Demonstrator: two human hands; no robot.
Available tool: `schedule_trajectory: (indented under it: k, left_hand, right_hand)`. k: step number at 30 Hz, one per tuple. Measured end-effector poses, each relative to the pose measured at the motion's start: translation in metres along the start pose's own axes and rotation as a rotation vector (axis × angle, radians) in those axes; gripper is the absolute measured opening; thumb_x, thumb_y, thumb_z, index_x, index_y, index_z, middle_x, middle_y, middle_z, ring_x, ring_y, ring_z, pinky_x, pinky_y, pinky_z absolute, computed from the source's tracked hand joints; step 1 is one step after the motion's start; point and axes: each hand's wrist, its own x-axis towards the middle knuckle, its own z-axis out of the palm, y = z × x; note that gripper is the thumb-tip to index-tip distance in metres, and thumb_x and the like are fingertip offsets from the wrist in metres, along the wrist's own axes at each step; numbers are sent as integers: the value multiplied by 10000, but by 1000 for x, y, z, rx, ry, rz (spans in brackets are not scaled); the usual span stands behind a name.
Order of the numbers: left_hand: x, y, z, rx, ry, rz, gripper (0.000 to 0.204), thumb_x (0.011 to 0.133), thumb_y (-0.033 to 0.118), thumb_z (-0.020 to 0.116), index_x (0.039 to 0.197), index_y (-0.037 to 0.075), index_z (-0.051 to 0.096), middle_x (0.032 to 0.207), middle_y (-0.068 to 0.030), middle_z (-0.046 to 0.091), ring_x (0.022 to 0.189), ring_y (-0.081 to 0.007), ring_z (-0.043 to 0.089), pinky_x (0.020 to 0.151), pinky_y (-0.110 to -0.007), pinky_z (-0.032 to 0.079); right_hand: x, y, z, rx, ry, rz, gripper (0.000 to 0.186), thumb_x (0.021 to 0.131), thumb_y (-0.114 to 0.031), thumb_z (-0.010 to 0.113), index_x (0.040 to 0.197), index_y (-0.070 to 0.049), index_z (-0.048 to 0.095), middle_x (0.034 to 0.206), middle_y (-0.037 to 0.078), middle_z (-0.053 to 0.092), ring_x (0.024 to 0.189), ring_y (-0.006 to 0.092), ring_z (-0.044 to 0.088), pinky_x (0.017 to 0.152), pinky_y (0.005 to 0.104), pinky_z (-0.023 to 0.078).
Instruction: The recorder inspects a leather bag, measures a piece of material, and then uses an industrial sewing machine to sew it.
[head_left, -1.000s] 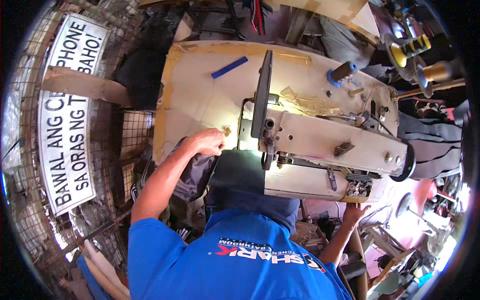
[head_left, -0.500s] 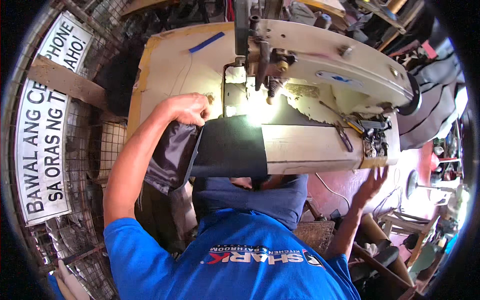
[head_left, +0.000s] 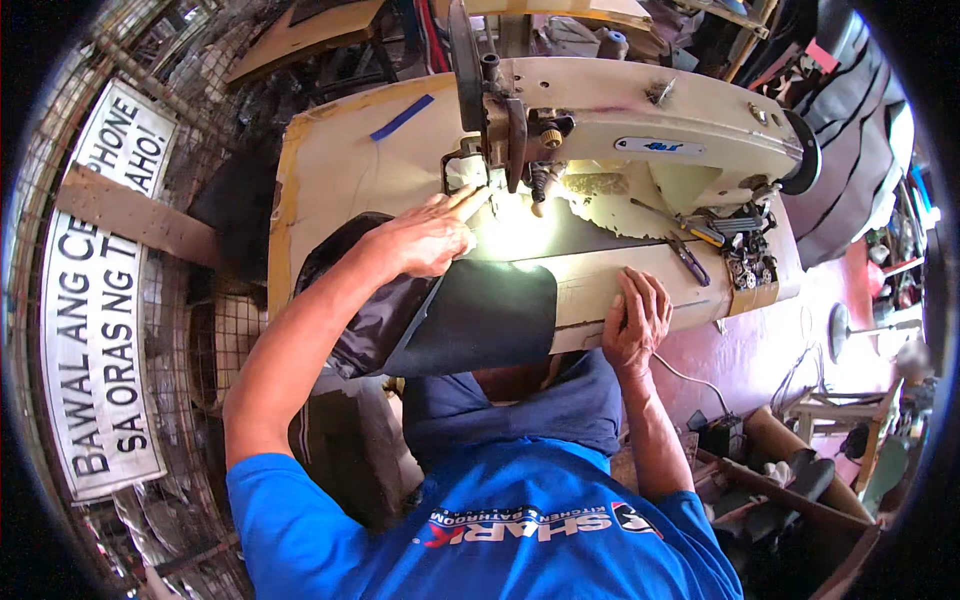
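Observation:
A cream sewing machine (head_left: 690, 110) stands on the table, its lamp glaring beside the needle area. Under my left hand (head_left: 430, 238) lies dark fabric (head_left: 490, 305), with a shiny dark lining (head_left: 372, 325) bunched at its left side. The fingers of that hand reach forward toward the metal plate (head_left: 466, 172) left of the needle, and its thumb rests near the fabric's far edge. My right hand (head_left: 638, 315) lies on the table's front edge, right of the fabric, fingers stretched and holding nothing. Glare hides the exact stitching spot.
Pliers (head_left: 688, 262), a yellow-handled screwdriver (head_left: 700, 232) and small metal parts (head_left: 750, 268) sit on the table's right end. A blue strip (head_left: 402, 118) lies at the back left. Wire mesh (head_left: 225, 345) with a sign (head_left: 95, 300) stands on the left.
My left hand has moved right and forward, from the fabric's left edge toward the needle area. My right hand has come left onto the table's front edge. The lining now lies bunched on the table.

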Motion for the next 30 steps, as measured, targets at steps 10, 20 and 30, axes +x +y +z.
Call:
schedule_trajectory:
  k: [10, 20, 30]
  left_hand:
    - [20, -19, 21, -75, -93, 63, 88, 721, 65, 620, 766, -6, 596, 1108, -228, 575, 1004, -394, 605, 854, -472, 514]
    - [-4, -1, 23, 9, 162, 80, 264, 768, 162, 691, 968, 9, 615, 1090, -173, 593, 998, -330, 613, 875, -450, 499]
    - [-6, 16, 11, 94, 24, -24, 298, 844, 70, 593, 1115, -52, 604, 1459, -280, 388, 1377, -434, 382, 1147, -513, 321]
  right_hand:
    - [9, -3, -5, -16, -3, -33, 297, 863, -76, 570, 1140, -26, 664, 1180, 130, 656, 1137, 339, 572, 1023, 447, 412]
    - [93, -74, 41, 458, -465, -433, 290, 889, -199, 677, 1137, -52, 641, 1123, 117, 657, 1047, 318, 613, 933, 427, 476]
    - [93, -24, 44, 38, -383, -355, 427, 850, -234, 695, 1215, -26, 617, 1249, 164, 597, 1200, 328, 531, 1041, 453, 401]
